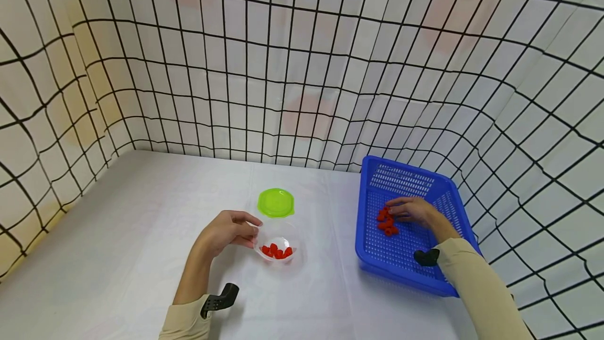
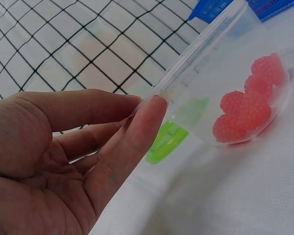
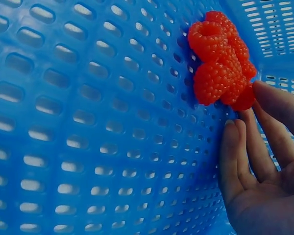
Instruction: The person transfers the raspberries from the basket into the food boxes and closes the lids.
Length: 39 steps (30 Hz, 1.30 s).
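My left hand (image 1: 231, 231) pinches the rim of a clear plastic bowl (image 2: 196, 73) between thumb and fingers. Several red raspberries (image 2: 245, 110) lie together in the bowl's bottom, toward its near side in the head view. On the far side, my right hand (image 1: 412, 210) reaches down into the blue basket (image 1: 360, 224). There its thumb and fingertips close round a raspberry (image 3: 243, 98) at the edge of a cluster of raspberries (image 3: 218, 61). The cluster sits on the basket's perforated floor, and part of it is hidden behind the fingertips in the head view.
Just beyond the bowl, a bright green lid (image 1: 276, 202) lies flat on the white cloth-covered table (image 1: 165, 214). A black wire grid (image 1: 264, 67) with white sheeting behind it borders the back and both sides. The basket stands close to the right-hand grid.
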Available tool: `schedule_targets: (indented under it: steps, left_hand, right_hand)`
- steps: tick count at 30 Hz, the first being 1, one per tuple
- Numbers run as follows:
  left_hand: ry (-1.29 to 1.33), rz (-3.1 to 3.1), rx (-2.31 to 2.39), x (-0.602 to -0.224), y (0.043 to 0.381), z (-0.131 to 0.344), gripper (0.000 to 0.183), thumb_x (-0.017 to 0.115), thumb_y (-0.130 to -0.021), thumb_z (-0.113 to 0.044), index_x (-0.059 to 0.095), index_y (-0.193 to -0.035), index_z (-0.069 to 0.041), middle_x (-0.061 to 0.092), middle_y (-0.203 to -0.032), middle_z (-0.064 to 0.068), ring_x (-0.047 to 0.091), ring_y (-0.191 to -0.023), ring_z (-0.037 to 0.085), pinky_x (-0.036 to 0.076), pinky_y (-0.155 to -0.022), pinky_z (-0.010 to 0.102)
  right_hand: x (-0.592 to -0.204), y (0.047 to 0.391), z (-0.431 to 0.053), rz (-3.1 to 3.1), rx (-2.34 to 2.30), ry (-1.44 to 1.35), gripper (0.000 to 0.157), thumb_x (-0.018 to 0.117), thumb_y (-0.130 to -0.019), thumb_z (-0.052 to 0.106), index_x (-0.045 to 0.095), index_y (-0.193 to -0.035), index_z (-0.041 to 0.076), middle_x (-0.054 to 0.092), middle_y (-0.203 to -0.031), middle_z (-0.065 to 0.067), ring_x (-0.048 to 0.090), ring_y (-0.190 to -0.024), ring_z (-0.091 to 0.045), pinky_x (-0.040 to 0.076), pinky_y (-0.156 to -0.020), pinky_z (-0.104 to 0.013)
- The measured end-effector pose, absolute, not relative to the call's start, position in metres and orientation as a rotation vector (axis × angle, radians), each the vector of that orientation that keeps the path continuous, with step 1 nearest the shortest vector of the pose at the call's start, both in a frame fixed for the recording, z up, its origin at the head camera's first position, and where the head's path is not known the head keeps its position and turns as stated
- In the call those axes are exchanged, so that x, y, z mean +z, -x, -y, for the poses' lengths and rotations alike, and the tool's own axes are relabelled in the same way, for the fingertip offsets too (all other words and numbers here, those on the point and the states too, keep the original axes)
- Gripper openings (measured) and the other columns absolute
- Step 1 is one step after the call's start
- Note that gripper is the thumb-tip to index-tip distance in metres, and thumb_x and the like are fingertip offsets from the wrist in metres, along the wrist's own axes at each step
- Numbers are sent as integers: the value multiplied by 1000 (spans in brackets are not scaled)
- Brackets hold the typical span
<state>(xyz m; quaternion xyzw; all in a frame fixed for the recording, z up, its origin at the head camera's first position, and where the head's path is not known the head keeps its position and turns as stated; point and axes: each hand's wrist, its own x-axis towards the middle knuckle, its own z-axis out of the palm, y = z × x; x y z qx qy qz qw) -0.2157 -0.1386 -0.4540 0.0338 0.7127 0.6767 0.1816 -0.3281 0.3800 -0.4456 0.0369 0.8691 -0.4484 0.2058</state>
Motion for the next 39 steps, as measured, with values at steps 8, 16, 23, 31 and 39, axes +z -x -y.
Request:
schedule_targets:
  steps: [8, 16, 23, 31, 39]
  left_hand:
    - [-98, -2009, 1910, -453, 216, 138, 35, 65, -92, -3, 62, -121, 15, 69, -86, 10, 69, -69, 16, 64, -73, 30]
    - [-110, -2021, 1904, -451, 215, 139, 36, 65, -93, -4, 61, -122, 15, 68, -87, 11, 68, -69, 17, 64, -73, 30]
    - [-108, -2009, 1912, -451, 215, 139, 36, 65, -93, -5, 62, -122, 15, 69, -87, 10, 68, -69, 17, 64, -72, 31]
    - [-107, -2004, 1918, -452, 215, 140, 36, 65, -93, -5, 61, -123, 15, 69, -86, 10, 68, -71, 17, 64, -72, 30]
    - [-100, -2017, 1909, -452, 215, 139, 35, 65, -93, -5, 62, -122, 15, 69, -86, 10, 68, -70, 17, 64, -72, 30]
  right_hand:
    - [-450, 328, -382, -2423, -1258, -131, 51, 66, -98, 21, 55, -141, -4, 56, -143, -25, 59, -124, -35, 49, -110, -51]
    - [-454, 330, -381, -2452, -1257, -152, 47, 67, -97, 21, 59, -137, -3, 60, -137, -23, 62, -119, -31, 51, -107, -49]
    - [-451, 329, -379, -2474, -1264, -137, 40, 65, -98, 16, 63, -132, -4, 67, -127, -18, 66, -105, -22, 57, -98, -41]
    - [-452, 329, -378, -2483, -1273, -147, 34, 64, -99, 13, 65, -128, -5, 72, -116, -11, 67, -96, -16, 59, -91, -36]
    - [-445, 330, -378, -2466, -1290, -187, 34, 63, -100, 13, 65, -129, -4, 70, -121, -14, 67, -103, -21, 58, -97, -42]
